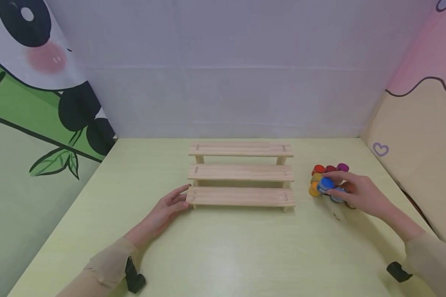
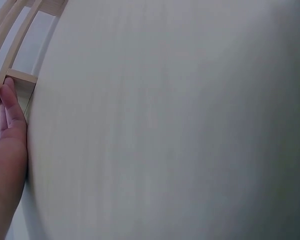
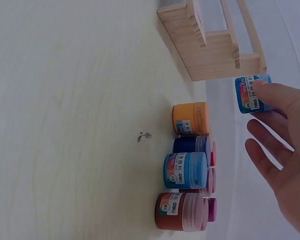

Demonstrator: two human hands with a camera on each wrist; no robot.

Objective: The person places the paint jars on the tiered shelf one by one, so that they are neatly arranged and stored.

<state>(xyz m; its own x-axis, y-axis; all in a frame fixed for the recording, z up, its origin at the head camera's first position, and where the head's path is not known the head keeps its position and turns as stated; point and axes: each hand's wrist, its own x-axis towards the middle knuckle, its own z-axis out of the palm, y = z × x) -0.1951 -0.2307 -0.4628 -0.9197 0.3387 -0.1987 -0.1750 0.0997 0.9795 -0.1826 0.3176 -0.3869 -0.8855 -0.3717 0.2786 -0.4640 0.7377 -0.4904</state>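
A three-tier wooden shelf rack [image 1: 241, 196] stands mid-table. At its left end my left hand [image 1: 167, 210] holds the lowest board, thumb and fingers about its edge; the left wrist view catches this hand [image 2: 7, 155] at its border. My right hand [image 1: 364, 194] pinches a blue paint jar [image 1: 325, 185] between thumb and fingers. In the right wrist view the jar [image 3: 247, 95] hangs off the table, label showing. Below it stand an orange paint jar [image 3: 189, 119], a light blue paint jar [image 3: 182, 170] and a brown-red paint jar [image 3: 175, 211].
Further jars, among them a red one [image 1: 319, 169] and a purple one [image 1: 343, 167], cluster behind the right hand. A small dark mark [image 1: 336, 216] lies on the tabletop [image 1: 223, 251]. Printed cloth walls [image 1: 238, 99] enclose the table's back and sides.
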